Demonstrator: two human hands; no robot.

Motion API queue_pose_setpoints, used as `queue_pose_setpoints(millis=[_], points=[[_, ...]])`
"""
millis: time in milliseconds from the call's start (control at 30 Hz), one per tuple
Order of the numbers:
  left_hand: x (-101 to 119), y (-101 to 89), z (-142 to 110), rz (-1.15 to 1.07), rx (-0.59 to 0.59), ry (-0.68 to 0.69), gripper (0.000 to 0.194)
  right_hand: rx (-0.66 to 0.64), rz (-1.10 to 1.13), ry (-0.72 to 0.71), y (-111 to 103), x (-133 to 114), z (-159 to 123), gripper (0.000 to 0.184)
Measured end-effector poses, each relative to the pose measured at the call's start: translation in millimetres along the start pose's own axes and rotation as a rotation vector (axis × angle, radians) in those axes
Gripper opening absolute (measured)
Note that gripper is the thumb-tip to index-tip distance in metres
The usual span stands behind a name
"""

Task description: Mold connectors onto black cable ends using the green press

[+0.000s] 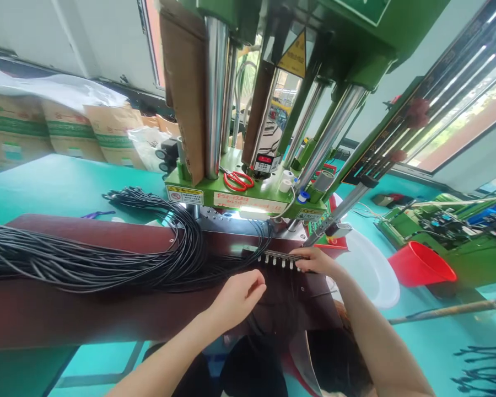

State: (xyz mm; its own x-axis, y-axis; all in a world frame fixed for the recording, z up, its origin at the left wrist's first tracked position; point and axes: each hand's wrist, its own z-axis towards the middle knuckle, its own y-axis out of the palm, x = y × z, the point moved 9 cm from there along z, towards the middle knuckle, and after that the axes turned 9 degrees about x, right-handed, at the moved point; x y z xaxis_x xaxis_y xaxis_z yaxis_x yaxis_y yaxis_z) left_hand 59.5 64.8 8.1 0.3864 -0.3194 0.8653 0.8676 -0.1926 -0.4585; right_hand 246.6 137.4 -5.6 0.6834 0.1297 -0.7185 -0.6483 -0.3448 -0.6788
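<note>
The big thing here is a green machine [268,186], and both hands are in front of it. The left hand [240,293] is bent, with its fingers curled in and its thumb close to them. You can't tell if something is tucked inside. The right hand [317,260] reaches to the right end of a thin metal strip [279,256]. Its fingertips touch that end, with the thumb by the last plug, but you can't tell if they squeeze it. The strip lies just in front of the machine, with a row of little silver plugs [274,262] poking out toward the person.

Under the hands is a dark red-brown table [107,317]. A fat bunch of black cables [107,267] lies on it, in front of the machine and off to its left, and curls round near the machine's front. On the machine's green plate sit red scissors [238,181] and some small white spools [286,186]. A yellow sign [295,56] hangs higher up on the machine.

To the left, behind the table, stand brown paper sacks [19,129]. To the machine's right are a white tub [392,281], a red bucket [424,266] and a bright window [475,113].
</note>
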Motion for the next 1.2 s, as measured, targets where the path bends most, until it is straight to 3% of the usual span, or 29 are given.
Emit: queue_pose_setpoints(millis=[100,167,267,433,700,833,1200], points=[[-3,-13.9,2,0.028,0.031,0.012,0.015,0.027,-0.194,-0.290,7,-29,38,0.028],[-7,-23.8,4,0.045,0.054,0.012,0.015,0.032,-0.298,-0.355,15,-31,55,0.031],[-16,-36.8,9,0.058,0.088,0.012,0.016,0.056,-0.364,-0.351,24,-23,69,0.034],[-23,-53.9,35,0.094,0.175,0.040,0.017,0.196,-0.278,-0.323,20,-14,64,0.032],[-64,-50.8,83,0.202,0.189,-0.025,0.010,0.525,-0.025,-0.213,-1,8,54,0.017],[-86,-44.6,86,0.269,0.188,-0.072,0.011,0.551,-0.040,-0.217,1,11,53,0.018],[-82,-36.7,81,0.333,0.090,-0.054,0.010,0.560,-0.074,-0.260,3,7,49,0.020]])
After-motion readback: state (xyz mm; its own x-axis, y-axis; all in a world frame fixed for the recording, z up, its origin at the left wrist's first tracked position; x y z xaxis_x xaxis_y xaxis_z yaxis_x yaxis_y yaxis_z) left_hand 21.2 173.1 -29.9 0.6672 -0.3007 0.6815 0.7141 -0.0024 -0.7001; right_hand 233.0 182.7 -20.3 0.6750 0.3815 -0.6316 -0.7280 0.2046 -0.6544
